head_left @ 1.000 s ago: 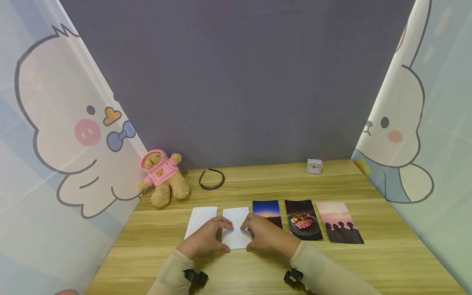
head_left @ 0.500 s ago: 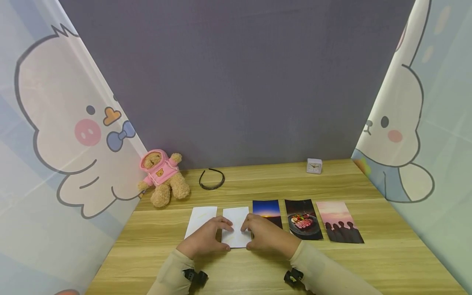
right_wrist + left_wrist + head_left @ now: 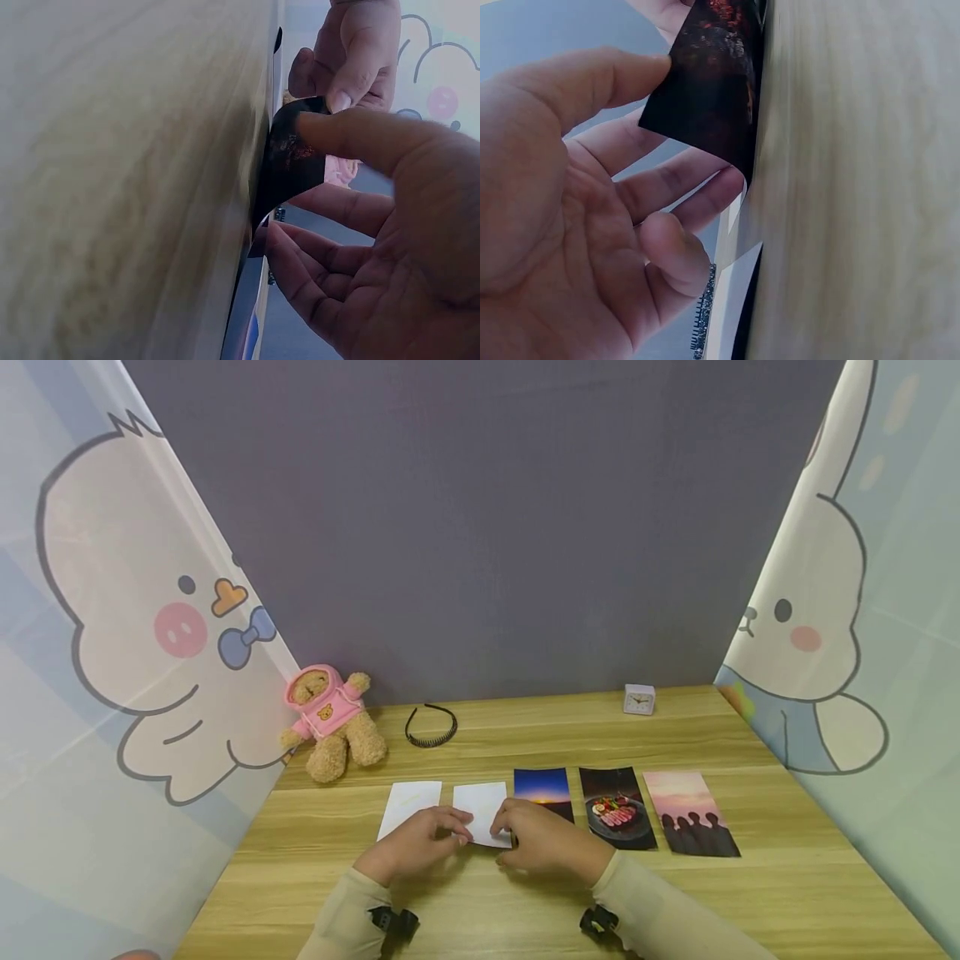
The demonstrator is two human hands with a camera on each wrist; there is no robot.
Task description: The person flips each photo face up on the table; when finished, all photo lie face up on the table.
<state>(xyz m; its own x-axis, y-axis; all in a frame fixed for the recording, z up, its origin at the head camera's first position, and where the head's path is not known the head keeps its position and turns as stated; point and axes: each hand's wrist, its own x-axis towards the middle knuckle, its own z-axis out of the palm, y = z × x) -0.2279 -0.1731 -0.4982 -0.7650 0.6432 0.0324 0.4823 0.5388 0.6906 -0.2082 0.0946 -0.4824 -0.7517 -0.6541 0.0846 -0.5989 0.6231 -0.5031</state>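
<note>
In the head view a photo card (image 3: 480, 806) lies white side up between both hands, its near edge bent up off the table. The left hand (image 3: 420, 843) pinches its near left corner, thumb on the underside. From the other side the right hand (image 3: 551, 843) holds it, thumb on the dark underside and fingers behind. That underside, a dark print (image 3: 705, 97) with red patches, shows curled in the left wrist view. Another white card (image 3: 408, 806) lies left of it, partly covered by the left hand.
To the right lie a sunset photo (image 3: 542, 785), a food photo (image 3: 618, 810) and a pink-sky photo (image 3: 690, 810). Farther back are a teddy bear (image 3: 330, 722) in pink, a black headband (image 3: 431, 727) and a small white clock (image 3: 639, 699). Printed cloth (image 3: 810, 610) and a grey backdrop enclose the table.
The middle white card lay flat before; its near edge is now raised and bent upward. The left hand's fingers have drawn closer together at its corner. Other cards have not moved.
</note>
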